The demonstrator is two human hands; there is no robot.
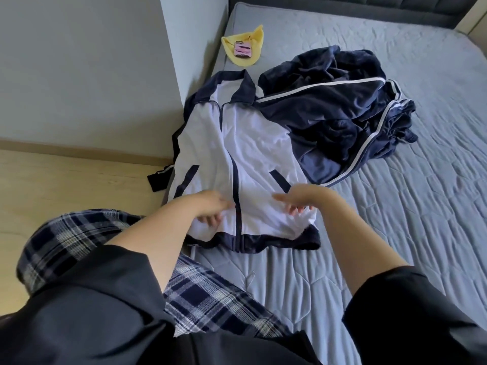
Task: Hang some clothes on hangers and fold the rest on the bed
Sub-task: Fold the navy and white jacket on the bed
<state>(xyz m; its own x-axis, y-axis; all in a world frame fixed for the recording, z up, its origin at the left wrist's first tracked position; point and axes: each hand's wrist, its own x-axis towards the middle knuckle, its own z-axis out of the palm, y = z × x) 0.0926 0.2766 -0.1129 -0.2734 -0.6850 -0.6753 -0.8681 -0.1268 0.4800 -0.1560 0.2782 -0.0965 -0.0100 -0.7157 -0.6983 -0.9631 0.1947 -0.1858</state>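
On the grey bed (395, 233), by its nine o'clock edge, a white and navy jacket (253, 143) was laid front up, collar toward twelve o'clock. The left hand (210, 206) was set near the hem at nine o'clock of the zip, its grip closed on bunched white cloth. The right hand (303, 200) was held at three o'clock of the zip, fingers bent and blurred; whether its grip held cloth could not be told. A navy heap of clothes (329, 119) was piled against the jacket at two o'clock. A phone (243, 50) was laid on a yellow cloth (257, 39) at twelve o'clock.
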